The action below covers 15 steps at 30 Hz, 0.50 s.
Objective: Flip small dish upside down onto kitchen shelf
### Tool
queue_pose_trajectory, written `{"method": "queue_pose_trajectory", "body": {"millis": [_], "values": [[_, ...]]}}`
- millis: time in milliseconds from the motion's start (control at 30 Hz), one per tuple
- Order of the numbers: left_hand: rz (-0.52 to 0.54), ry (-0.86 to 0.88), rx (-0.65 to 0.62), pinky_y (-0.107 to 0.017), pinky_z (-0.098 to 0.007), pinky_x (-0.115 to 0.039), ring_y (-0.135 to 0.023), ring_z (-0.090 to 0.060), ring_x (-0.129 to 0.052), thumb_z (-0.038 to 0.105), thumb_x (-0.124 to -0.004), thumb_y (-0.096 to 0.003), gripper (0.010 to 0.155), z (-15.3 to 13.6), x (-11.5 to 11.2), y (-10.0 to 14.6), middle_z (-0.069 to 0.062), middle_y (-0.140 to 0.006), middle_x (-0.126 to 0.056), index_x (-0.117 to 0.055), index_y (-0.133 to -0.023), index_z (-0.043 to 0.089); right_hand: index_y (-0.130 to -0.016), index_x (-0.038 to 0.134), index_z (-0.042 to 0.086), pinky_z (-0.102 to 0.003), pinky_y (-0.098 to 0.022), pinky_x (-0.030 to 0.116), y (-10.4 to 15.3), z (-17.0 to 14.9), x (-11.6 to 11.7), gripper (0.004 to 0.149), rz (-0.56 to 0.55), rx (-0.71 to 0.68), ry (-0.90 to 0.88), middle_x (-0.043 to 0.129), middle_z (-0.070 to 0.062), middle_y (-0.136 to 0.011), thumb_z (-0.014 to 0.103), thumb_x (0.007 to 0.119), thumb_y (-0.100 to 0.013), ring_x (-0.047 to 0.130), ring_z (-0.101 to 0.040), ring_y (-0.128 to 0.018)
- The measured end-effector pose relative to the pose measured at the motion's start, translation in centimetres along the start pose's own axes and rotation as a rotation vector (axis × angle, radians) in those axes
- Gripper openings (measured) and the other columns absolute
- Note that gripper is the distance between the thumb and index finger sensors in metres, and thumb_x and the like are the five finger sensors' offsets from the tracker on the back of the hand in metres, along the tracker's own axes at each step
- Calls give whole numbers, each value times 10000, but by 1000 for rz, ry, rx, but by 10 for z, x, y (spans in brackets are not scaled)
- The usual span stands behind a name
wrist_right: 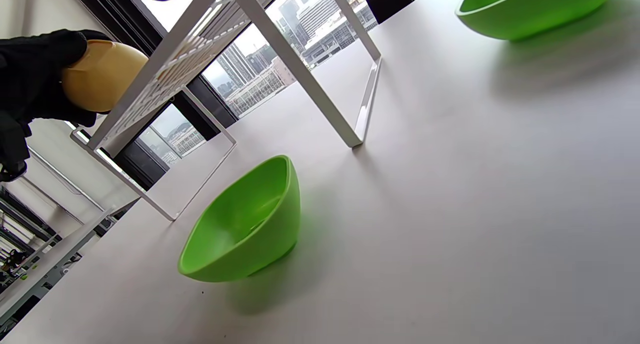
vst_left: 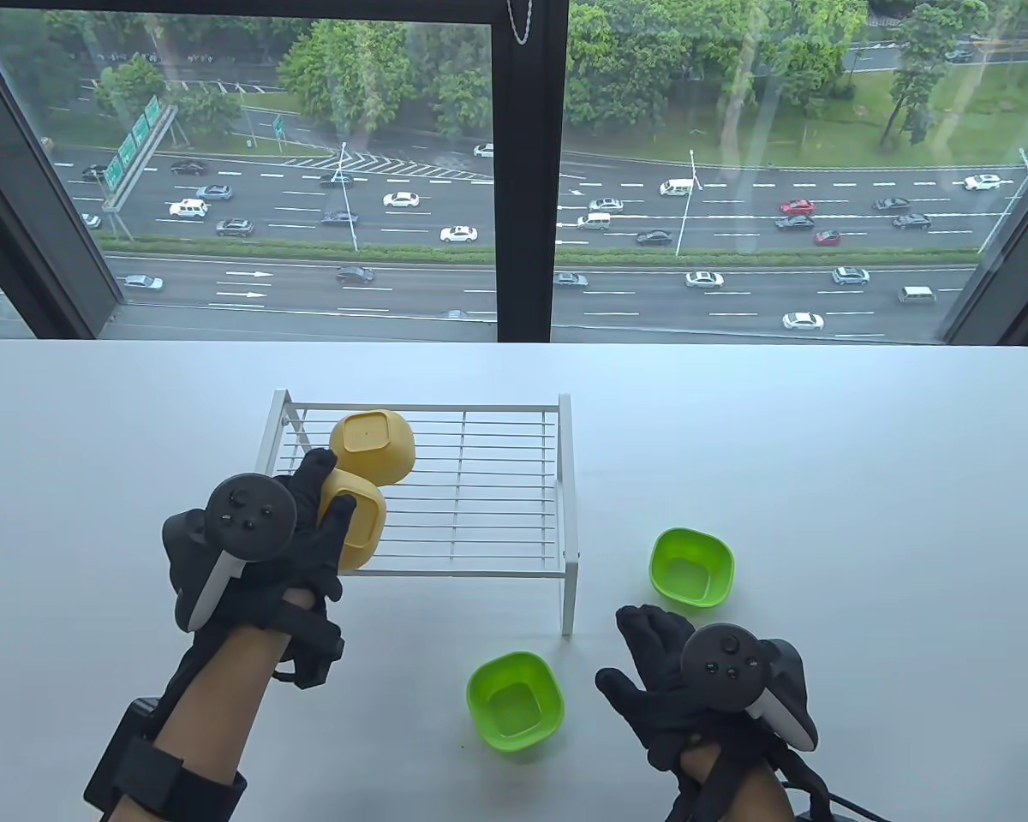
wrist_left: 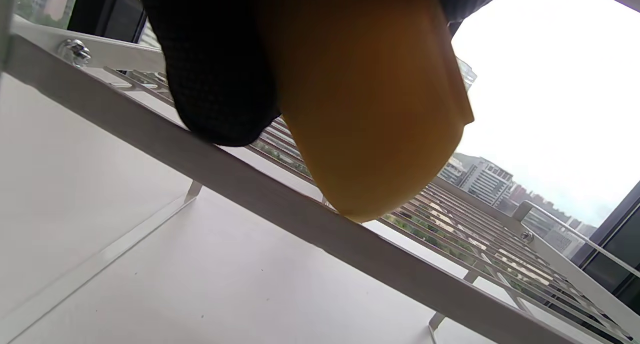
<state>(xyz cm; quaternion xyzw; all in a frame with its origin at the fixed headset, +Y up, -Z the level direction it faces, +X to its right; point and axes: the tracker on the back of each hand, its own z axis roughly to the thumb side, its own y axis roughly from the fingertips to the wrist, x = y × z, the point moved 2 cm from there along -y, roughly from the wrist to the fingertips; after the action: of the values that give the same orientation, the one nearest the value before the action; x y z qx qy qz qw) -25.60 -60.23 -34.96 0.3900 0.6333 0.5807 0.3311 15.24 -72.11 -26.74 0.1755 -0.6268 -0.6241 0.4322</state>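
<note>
Our left hand (vst_left: 300,531) grips a yellow dish (vst_left: 355,518), tilted over the shelf (vst_left: 480,497) front-left corner. Our right hand (vst_left: 677,685) hovers, fingers spread, right of the shelf's front leg.

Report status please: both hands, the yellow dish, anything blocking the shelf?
Left hand grips yellow dish at shelf front-left. Right hand open, empty. Second yellow dish inverted behind; rest of the shelf free.

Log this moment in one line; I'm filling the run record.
left hand: holds yellow dish at shelf front | right hand: free | green dishes: upright on table
</note>
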Motion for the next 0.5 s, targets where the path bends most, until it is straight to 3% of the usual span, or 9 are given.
{"method": "queue_pose_trajectory", "body": {"millis": [133, 200, 233, 333, 433, 500], "values": [[-22, -28, 63, -384, -334, -1018, -619, -471, -1056, 526, -651, -505, 670, 1, -5, -11, -220, -1043, -687, -563, -1102, 233, -1101, 316, 166, -718, -694, 255, 1, -1, 0, 822, 5, 7, 0, 280, -190, -1163, 639, 621, -502, 254, -490, -1036], [-65, -75, 105, -372, -418, -977, -586, -534, -1047, 528, -642, -506, 668, 0, -8, -18, -254, -1022, -772, -605, -1094, 213, -1101, 318, 167, -717, -694, 258, 1, -1, -1, 821, -1, 5, 1, 284, -189, -1163, 640, 620, -501, 258, -488, -1037], [-93, -88, 131, -458, -411, -932, -563, -571, -1042, 523, -638, -508, 662, -2, -9, -22, -278, -1001, -823, -624, -1088, 204, -1100, 319, 166, -718, -694, 257, 1, -1, -1, 821, -2, 8, -2, 283, -190, -1162, 639, 621, -501, 256, -489, -1036], [-100, -109, 157, -414, -458, -913, -499, -595, -1032, 512, -616, -511, 654, -4, -12, -30, -328, -957, -878, -644, -1080, 190, -1100, 320, 165, -717, -695, 255, 1, -2, -2, 821, -2, 12, -9, 285, -190, -1162, 637, 622, -501, 257, -489, -1035], [-90, -177, 171, -420, -521, -885, -575, -555, -992, 500, -571, -516, 653, 0, -14, -32, -301, -990, -845, -617, -1089, 190, -1100, 320, 165, -717, -695, 256, 2, -2, -3, 821, -5, 18, -7, 287, -191, -1161, 638, 622, -500, 256, -489, -1036], [-101, -244, 181, -452, -545, -854, -739, -464, -915, 489, -543, -522, 644, 1, -18, -33, -264, -1022, -809, -600, -1095, 200, -1099, 320, 165, -717, -695, 256, 3, -2, -3, 820, -6, 21, -8, 285, -192, -1161, 637, 622, -500, 256, -489, -1035]]}}
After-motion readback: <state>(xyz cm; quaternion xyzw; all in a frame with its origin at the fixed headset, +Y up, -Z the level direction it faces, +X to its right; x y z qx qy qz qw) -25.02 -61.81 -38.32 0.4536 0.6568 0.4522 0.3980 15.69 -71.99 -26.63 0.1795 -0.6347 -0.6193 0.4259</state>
